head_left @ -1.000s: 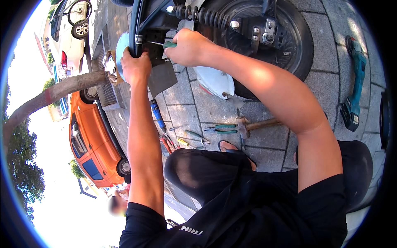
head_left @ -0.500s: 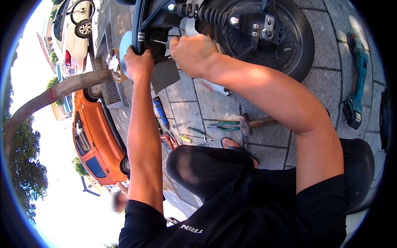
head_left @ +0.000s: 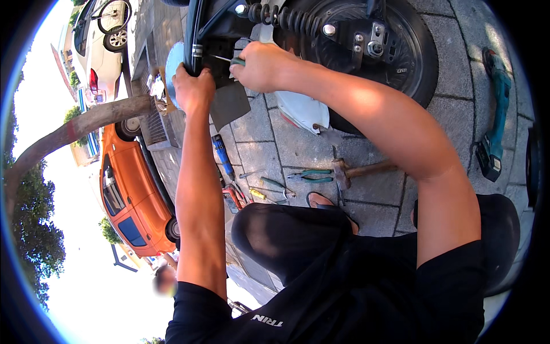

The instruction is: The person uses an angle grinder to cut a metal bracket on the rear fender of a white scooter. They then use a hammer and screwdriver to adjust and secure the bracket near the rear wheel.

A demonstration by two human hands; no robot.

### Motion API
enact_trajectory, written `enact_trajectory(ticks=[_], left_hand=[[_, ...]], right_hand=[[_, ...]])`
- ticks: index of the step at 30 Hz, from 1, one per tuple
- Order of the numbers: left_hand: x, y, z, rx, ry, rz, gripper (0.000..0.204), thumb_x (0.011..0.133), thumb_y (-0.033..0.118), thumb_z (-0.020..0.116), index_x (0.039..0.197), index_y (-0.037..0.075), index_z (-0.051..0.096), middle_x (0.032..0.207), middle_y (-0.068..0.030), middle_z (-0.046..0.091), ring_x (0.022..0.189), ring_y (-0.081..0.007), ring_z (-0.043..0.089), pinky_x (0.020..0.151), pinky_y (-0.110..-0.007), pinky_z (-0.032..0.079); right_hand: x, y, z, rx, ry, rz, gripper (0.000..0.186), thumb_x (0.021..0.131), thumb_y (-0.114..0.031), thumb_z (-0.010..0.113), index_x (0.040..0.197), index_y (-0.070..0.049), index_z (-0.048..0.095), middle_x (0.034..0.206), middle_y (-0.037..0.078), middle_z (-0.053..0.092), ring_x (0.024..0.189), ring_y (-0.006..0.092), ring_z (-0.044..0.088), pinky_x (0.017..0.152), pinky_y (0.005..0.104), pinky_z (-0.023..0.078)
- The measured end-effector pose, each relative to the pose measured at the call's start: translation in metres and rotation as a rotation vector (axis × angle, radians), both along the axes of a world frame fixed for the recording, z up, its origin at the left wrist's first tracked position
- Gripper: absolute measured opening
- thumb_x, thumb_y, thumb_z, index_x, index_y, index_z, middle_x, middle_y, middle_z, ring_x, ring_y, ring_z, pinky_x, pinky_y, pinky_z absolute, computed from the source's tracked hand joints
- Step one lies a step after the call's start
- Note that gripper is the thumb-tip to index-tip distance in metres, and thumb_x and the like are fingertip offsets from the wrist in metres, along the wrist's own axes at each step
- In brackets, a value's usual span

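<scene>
My left hand [head_left: 193, 89] is closed round the lower end of a black tube [head_left: 197, 35] with silver bands. To its right, my right hand [head_left: 262, 66] grips a screwdriver [head_left: 236, 61] by its green handle. The thin shaft points left at the dark underside of the vehicle, close to the tube; where its tip rests is too small to tell. A coil-spring shock absorber [head_left: 283, 18] and the black rear wheel [head_left: 409, 74] are beyond and right of this hand. A grey flap [head_left: 230, 108] hangs below the hands.
On the paving lie a hammer [head_left: 366, 169], green-handled pliers [head_left: 315, 175], a blue tool [head_left: 223, 156], a yellow-handled screwdriver [head_left: 258, 194] and a white panel [head_left: 301, 112]. A teal angle grinder [head_left: 497, 114] lies far right. A tree trunk [head_left: 86, 123] and orange car [head_left: 134, 195] are left.
My right hand has shifted slightly and turned, its forearm dropping a little. More of the white panel and of the screwdriver's green handle shows. My left hand stays on the tube.
</scene>
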State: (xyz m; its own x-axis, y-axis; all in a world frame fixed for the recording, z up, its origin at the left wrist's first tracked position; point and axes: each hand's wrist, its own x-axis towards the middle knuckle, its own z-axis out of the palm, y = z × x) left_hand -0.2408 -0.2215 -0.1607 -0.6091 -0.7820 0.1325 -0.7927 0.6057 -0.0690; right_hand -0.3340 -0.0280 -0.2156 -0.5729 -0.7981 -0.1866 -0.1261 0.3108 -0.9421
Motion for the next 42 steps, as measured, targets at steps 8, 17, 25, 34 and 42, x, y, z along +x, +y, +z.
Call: enact_trajectory(ticks=[8,17,25,34,42], left_hand=[[0.001,-0.003,-0.001,0.004,-0.022,0.01,0.075,0.088,0.041,0.076,0.149,0.002,0.056,0.142,-0.0215,0.061,0.129,-0.0428,0.062,0.11,-0.05,0.049],[0.002,0.001,0.005,-0.025,-0.006,0.013,0.08,0.087,0.04,0.076,0.154,0.005,0.051,0.148,-0.0219,0.057,0.131,-0.0431,0.062,0.111,-0.05,0.049],[0.0,0.005,0.002,0.004,-0.004,0.019,0.077,0.087,0.04,0.076,0.151,0.004,0.054,0.145,-0.022,0.058,0.128,-0.0448,0.063,0.109,-0.051,0.05],[-0.001,-0.001,0.0,0.022,-0.02,0.019,0.076,0.087,0.039,0.075,0.15,0.003,0.054,0.144,-0.0216,0.059,0.129,-0.0445,0.062,0.11,-0.05,0.049],[0.0,0.004,0.005,-0.02,-0.004,0.023,0.078,0.087,0.04,0.076,0.152,0.005,0.052,0.145,-0.0219,0.058,0.129,-0.0452,0.062,0.11,-0.051,0.05]], right_hand=[[0.014,0.018,0.021,0.107,0.53,0.151,0.031,0.099,-0.028,0.066,0.116,-0.003,0.074,0.108,0.023,0.078,0.102,0.0389,0.077,0.089,0.0487,0.061],[-0.018,0.017,0.018,-0.183,-0.754,0.054,0.031,0.1,-0.022,0.069,0.125,-0.004,0.072,0.079,0.006,0.066,0.07,0.0171,0.067,0.056,0.0336,0.053],[-0.016,-0.002,-0.006,-0.068,0.138,0.081,0.041,0.101,-0.032,0.065,0.129,-0.003,0.07,0.094,0.024,0.075,0.083,0.0304,0.077,0.072,0.0417,0.062],[0.007,0.019,0.007,0.093,1.026,0.052,0.043,0.092,-0.017,0.068,0.131,0.002,0.065,0.101,0.018,0.08,0.092,0.0313,0.081,0.079,0.0392,0.064],[-0.011,0.01,0.01,-0.064,0.174,-0.025,0.034,0.093,-0.031,0.066,0.101,-0.001,0.079,0.099,0.023,0.078,0.082,0.0341,0.077,0.08,0.0423,0.061]])
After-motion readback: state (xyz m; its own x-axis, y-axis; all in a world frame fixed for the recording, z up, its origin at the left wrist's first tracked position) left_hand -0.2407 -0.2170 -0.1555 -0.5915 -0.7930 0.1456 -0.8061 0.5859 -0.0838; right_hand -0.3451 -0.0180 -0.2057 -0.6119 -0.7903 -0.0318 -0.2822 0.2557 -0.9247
